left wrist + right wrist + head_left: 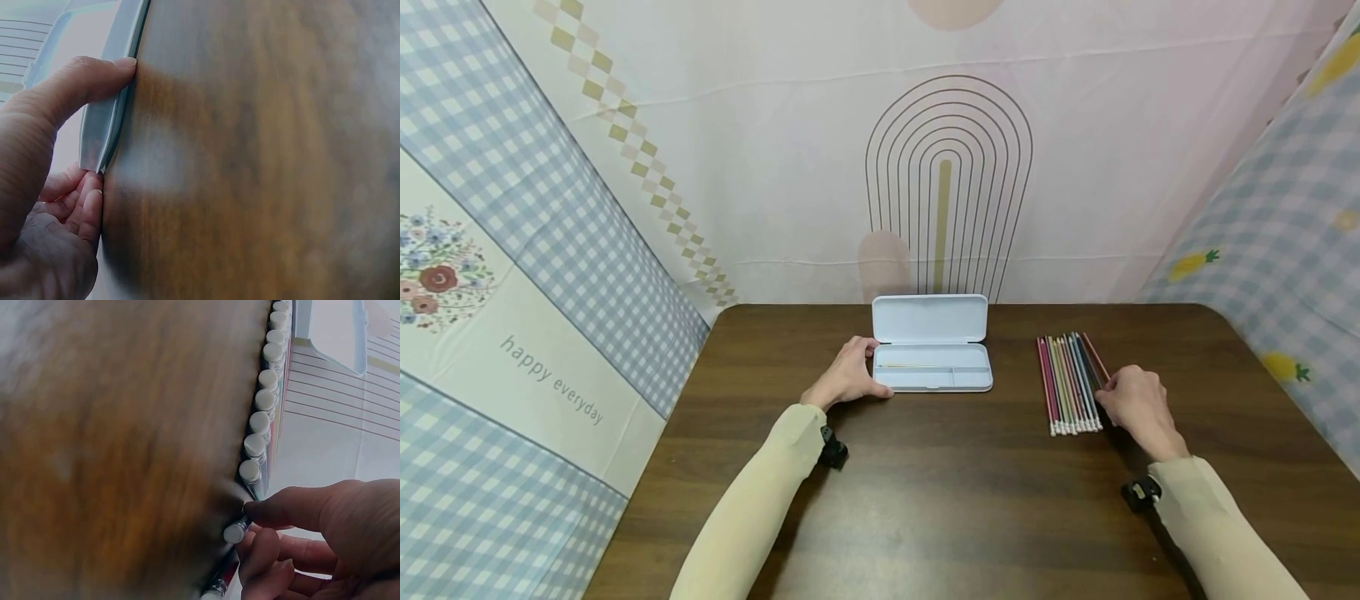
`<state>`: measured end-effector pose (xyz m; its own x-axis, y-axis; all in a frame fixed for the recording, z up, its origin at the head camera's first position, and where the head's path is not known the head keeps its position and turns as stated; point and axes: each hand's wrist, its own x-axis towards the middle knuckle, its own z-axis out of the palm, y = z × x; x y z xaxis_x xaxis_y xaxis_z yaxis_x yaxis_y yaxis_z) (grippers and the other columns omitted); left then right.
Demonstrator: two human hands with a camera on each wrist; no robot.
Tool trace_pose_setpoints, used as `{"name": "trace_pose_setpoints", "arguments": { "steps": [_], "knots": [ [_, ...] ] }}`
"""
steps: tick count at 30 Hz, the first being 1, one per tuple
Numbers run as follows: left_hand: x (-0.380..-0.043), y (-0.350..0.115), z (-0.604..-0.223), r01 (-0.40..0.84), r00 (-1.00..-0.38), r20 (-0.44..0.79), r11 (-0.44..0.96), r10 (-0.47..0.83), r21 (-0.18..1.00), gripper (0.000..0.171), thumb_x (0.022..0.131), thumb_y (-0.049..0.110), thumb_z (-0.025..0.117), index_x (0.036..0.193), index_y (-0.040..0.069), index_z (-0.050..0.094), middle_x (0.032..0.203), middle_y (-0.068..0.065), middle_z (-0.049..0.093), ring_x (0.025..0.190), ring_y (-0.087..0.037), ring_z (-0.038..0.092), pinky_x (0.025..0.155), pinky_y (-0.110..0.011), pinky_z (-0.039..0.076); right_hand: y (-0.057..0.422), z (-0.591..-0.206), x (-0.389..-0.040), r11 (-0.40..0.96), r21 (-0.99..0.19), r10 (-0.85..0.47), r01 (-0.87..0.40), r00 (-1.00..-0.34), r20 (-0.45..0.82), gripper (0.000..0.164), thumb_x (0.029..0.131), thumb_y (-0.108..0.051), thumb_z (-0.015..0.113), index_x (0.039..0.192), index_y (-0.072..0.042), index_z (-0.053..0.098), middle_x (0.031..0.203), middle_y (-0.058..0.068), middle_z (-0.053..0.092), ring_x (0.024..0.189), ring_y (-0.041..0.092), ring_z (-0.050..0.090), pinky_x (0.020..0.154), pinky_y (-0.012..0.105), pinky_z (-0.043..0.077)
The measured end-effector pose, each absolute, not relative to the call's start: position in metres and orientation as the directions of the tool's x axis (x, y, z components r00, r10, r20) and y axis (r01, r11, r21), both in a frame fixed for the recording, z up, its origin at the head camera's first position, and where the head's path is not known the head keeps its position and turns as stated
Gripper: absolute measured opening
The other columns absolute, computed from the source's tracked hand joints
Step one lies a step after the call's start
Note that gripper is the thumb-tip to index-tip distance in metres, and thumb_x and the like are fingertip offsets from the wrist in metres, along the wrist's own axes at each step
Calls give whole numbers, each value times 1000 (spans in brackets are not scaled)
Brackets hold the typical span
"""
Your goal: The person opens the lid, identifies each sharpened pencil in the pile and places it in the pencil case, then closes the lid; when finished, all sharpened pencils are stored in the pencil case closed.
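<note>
As left fingers (92,209) grip open case (913,380) | yellowish stick (913,366) inside | right fingers (259,553) pinch pencil (235,532)

Both my sleeves (737,517) run off the bottom of the head view, as does the bench (970,500). A slim item (913,366) inside the case (972,380) is too small for me to make out. My left wrist view crops the case at the top and my left hand (848,373), and blurs the bench. In the right wrist view, white erasers (265,400) largely hide the pencils (1066,379), and my right hand (1137,404) is cut off.
</note>
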<state>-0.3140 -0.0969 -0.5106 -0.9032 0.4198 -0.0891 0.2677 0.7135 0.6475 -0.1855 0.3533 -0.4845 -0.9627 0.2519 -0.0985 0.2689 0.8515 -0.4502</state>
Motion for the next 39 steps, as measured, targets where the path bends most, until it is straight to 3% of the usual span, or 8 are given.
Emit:
{"name": "trace_pose_setpoints", "arguments": {
  "steps": [8, 16, 20, 25, 39],
  "knots": [
    [-314, -97, -510, 271, -901, -93, 715, 424, 644, 88, 79, 28, 97, 149, 0, 52, 149, -19, 55, 139, -33, 52, 124, -47, 46, 357, -485, -185, 858, -441, 251, 264, -964, -89, 30, 101, -17, 67, 79, 1, 77, 57, 5, 67, 63, 25, 65, 74, 52, 56],
    [-314, -97, -511, 267, -902, -91, 712, 421, 650, 89, 78, 28, 97, 149, 0, 52, 149, -19, 55, 139, -33, 52, 123, -47, 46, 357, -481, -182, 845, -442, 316, 300, -948, -37, 29, 97, -22, 73, 82, 2, 78, 95, 27, 77, 94, 51, 69, 82, 63, 55],
    [-315, -97, -511, 272, -901, -87, 710, 425, 649, 87, 78, 28, 97, 148, 0, 52, 149, -19, 55, 138, -33, 52, 123, -47, 46, 353, -477, -180, 837, -455, 335, 305, -942, -15, 29, 97, -22, 75, 78, 0, 76, 86, 21, 76, 85, 43, 68, 71, 52, 53],
    [-316, -97, -512, 277, -899, -86, 710, 429, 648, 87, 78, 28, 97, 148, 0, 53, 148, -19, 54, 138, -33, 51, 123, -47, 46, 343, -469, -179, 846, -460, 305, 268, -952, 8, 27, 99, -20, 74, 81, 1, 75, 78, 14, 71, 74, 30, 60, 59, 33, 42],
    [-316, -97, -512, 277, -902, -79, 707, 425, 651, 88, 78, 28, 97, 148, 0, 53, 148, -19, 55, 138, -33, 52, 123, -47, 46, 309, -452, -185, 897, -441, 69, -17, -982, 176, 16, 94, -12, 72, 82, -3, 76, 70, 6, 69, 63, 18, 53, 58, 31, 39]
  ]
}}
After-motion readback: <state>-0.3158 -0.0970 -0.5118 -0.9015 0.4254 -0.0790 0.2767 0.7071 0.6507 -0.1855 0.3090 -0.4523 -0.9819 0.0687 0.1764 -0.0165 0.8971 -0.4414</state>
